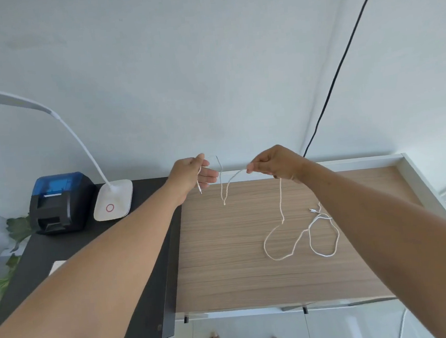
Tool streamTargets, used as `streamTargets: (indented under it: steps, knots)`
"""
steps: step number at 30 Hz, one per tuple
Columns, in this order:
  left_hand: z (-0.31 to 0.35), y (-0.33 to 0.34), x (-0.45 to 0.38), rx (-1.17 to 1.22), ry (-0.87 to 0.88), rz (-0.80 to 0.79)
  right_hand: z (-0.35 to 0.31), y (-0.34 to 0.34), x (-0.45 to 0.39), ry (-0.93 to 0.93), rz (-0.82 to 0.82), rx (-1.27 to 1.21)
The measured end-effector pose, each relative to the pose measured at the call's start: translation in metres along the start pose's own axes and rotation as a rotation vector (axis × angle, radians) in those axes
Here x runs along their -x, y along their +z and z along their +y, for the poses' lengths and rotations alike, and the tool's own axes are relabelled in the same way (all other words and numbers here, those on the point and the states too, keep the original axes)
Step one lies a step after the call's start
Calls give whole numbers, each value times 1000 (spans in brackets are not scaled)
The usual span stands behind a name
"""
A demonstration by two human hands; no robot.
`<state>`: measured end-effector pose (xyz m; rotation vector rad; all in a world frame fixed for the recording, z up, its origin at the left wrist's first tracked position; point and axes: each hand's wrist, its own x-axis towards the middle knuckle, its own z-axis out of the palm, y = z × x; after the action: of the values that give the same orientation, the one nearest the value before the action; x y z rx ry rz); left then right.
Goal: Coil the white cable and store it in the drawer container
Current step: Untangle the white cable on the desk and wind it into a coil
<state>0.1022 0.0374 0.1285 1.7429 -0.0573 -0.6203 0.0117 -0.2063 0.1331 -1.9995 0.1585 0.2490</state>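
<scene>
a: where's the white cable (pixel 281 204)?
b: left hand (pixel 190 175) and right hand (pixel 275 164) each pinch it, rest looped on the bench (pixel 224 263). left grip looks loose, i think.

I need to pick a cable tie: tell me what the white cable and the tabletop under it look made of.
White cable: probably a braided fabric jacket, matt; its outline looks slightly fuzzy and rope-like, though the view is too coarse for certainty. Tabletop: seemingly wood-grain laminate, light brown, low sheen; fine, even parallel streaks suggest a printed pattern.
</scene>
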Motion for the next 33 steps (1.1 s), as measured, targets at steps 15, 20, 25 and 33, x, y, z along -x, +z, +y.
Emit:
streamTargets:
  steps: [15,20,25,33]
  knots:
    - [-23,34,8,48,-132,-132,2,16,-5,14,182,-23]
    - [-31,24,9,19,-217,-211,22,0,-4,73,234,4]
    - [-31,8,3,234,-271,-89,63,-15,12,182,124,92]
    - [-41,-25,-8,530,-308,47,120,-39,46,354,150,-46]
